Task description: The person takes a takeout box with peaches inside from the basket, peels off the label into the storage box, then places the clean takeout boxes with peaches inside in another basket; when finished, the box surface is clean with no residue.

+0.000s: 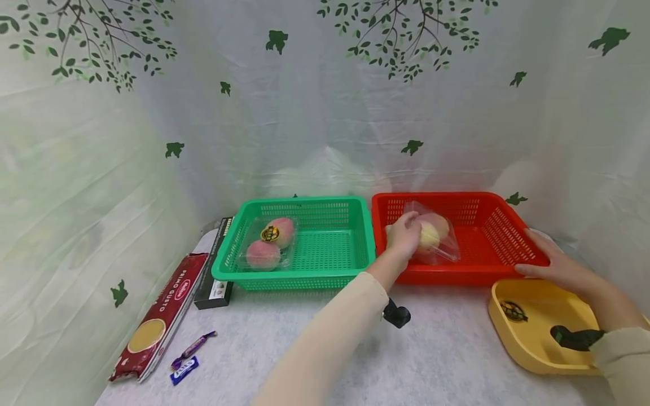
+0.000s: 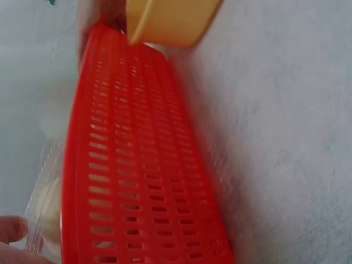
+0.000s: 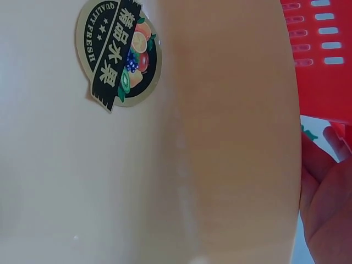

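My left hand (image 1: 404, 234) is over the left part of the red basket (image 1: 487, 276). It pinches the edge of a clear plastic pack of fruit (image 1: 440, 225), with one pale yellow round fruit and a pinkish one inside. The pack is tilted within the basket; in the left wrist view, the fingertips (image 2: 14, 228) show beside the pack, behind the basket's red wall (image 2: 137, 165). At the basket's right near corner, my right hand (image 1: 553, 265) grips the rim, thumb on the front side and fingers along the outer right side.
Left of the red basket stands a green basket (image 1: 299, 277) with a clear pack of two pink peaches (image 1: 264, 255). A yellow tray (image 1: 538, 344) sits under my right forearm. Farther left lie a red pasta packet (image 1: 162, 316), a black box (image 1: 215, 282) and two small wrapped sweets (image 1: 184, 370).
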### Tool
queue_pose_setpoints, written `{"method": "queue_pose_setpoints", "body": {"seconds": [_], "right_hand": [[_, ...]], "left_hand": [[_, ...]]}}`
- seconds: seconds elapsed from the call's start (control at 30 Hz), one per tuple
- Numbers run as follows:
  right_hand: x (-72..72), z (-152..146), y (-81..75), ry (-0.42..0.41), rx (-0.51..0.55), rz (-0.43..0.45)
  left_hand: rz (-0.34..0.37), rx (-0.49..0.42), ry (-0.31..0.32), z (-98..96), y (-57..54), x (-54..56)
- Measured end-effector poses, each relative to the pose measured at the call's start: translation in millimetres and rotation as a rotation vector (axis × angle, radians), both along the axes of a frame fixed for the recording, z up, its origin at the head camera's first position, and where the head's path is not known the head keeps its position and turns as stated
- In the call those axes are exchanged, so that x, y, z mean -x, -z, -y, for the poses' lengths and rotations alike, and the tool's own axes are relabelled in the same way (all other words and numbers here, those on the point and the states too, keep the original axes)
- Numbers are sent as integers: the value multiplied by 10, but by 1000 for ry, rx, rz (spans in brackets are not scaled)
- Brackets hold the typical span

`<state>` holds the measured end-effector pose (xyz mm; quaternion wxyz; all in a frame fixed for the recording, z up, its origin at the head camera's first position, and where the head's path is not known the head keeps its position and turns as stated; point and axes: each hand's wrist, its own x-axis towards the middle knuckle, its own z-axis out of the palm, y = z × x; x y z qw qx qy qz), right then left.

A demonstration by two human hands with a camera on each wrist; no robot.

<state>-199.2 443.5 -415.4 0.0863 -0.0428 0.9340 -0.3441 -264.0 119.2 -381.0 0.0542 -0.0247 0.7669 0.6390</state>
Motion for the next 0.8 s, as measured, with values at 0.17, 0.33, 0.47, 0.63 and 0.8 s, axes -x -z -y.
{"method": "queue_pose_setpoints", "body": {"seconds": [0.17, 0.33, 0.47, 0.63, 0.8], "right_hand": [[-4, -4, -3, 4, 5, 12], [-19, 11, -7, 3, 7, 0], [-33, 13, 4, 9, 7, 5], [-33, 7, 16, 13, 0, 3], [-16, 5, 19, 15, -4, -7]], "left_hand": [[45, 23, 91, -1, 10, 32], [15, 84, 271, 16, 45, 53], [-30, 164, 363, 16, 58, 46], [-36, 244, 384, -6, 75, 37], [-70, 364, 403, -51, 82, 42]]}}
